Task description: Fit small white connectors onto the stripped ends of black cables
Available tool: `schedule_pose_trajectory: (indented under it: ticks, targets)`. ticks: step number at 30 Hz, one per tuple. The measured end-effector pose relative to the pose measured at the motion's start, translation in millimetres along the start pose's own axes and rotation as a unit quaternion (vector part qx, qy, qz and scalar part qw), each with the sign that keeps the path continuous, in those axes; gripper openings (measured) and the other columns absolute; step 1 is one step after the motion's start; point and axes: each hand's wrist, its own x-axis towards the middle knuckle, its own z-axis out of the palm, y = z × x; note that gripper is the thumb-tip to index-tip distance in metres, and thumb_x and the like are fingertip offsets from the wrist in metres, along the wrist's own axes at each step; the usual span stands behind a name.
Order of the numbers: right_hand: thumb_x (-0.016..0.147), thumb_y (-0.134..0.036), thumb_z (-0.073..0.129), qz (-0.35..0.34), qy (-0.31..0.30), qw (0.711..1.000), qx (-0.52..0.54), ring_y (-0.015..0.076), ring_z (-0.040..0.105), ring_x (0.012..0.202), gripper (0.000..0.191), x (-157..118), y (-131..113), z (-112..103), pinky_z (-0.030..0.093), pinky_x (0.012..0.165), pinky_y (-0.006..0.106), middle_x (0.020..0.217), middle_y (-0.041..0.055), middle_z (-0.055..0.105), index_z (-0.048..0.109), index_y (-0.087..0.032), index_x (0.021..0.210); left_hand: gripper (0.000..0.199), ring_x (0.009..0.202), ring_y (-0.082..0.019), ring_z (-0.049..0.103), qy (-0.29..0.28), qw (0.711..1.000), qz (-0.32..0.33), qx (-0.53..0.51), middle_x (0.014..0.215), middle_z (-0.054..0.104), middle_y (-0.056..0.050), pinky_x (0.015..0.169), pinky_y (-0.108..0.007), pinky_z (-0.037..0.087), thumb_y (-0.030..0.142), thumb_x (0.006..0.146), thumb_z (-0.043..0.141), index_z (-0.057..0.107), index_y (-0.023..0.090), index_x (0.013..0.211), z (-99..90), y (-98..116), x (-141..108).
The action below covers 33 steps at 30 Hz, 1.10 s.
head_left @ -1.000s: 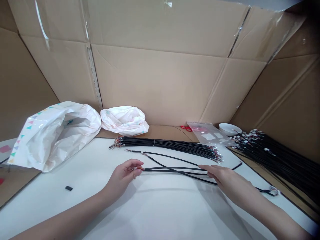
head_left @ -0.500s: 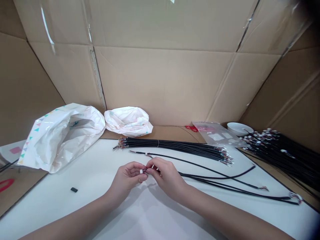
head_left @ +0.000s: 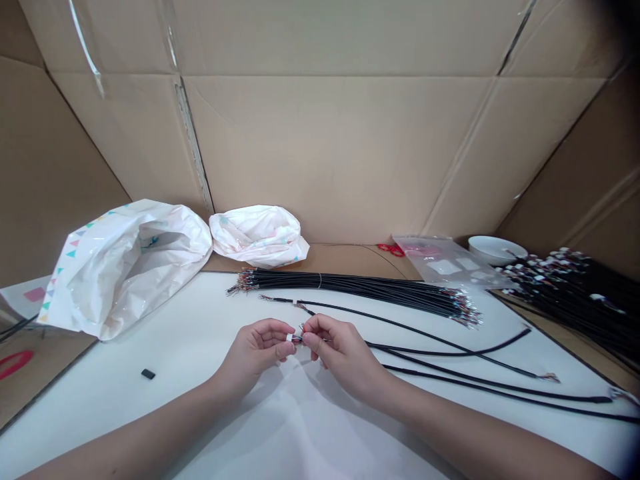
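Note:
Between thumb and fingers, my left hand (head_left: 261,345) pinches a small white connector (head_left: 290,338) at the middle of the white table. Thin coloured wires (head_left: 299,339) run from it into my right hand (head_left: 336,347), whose thumb and index finger are closed on them. One loose wire end sticks up by the right fingertips. Black cables (head_left: 450,363) stretch off to the right from behind the right hand; which one belongs to the held wires I cannot tell. Just beyond my hands lies a single black cable (head_left: 380,315) with bare wire ends and another white connector (head_left: 295,303) close by.
A tied bundle of black cables (head_left: 350,283) lies behind. White plastic bags (head_left: 125,273) stand at left. Far right are a white bowl (head_left: 495,249), a clear bag (head_left: 440,262), red scissors (head_left: 391,249) and piled cables (head_left: 575,300). A small black piece (head_left: 148,374) rests left.
The white connector shows more plainly, with a short stretch of wires visible between my hands. Both hands sit slightly further right in view, and the cables at right have shifted outward.

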Motion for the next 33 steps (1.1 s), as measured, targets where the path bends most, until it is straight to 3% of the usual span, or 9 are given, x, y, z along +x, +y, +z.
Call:
schedule_pose_trajectory:
  ticks: [19,33]
  targets:
    - [0.082,-0.031,0.048,0.017,-0.004,0.997,0.069,0.0071,0.043,0.054,0.017,3,8,0,0.035,0.052,0.019,0.067,-0.0005,0.051,0.051,-0.015,0.078,0.028,0.076,-0.015,0.057,-0.036,0.999,0.015,0.01,0.08,0.067,-0.005,0.07,-0.026,0.043,0.034,0.072,0.066,0.067,0.017,0.095,-4.5,-3,2]
    - [0.081,-0.032,0.048,0.028,-0.003,0.993,0.11,0.0062,0.044,0.052,0.018,4,8,2,0.037,0.05,0.019,0.071,0.0013,0.056,0.052,-0.014,0.082,0.029,0.069,-0.013,0.056,-0.049,0.997,-0.031,-0.047,0.083,0.067,-0.006,0.071,-0.026,0.042,0.032,0.069,0.069,0.067,0.016,0.092,-5.0,0,2]
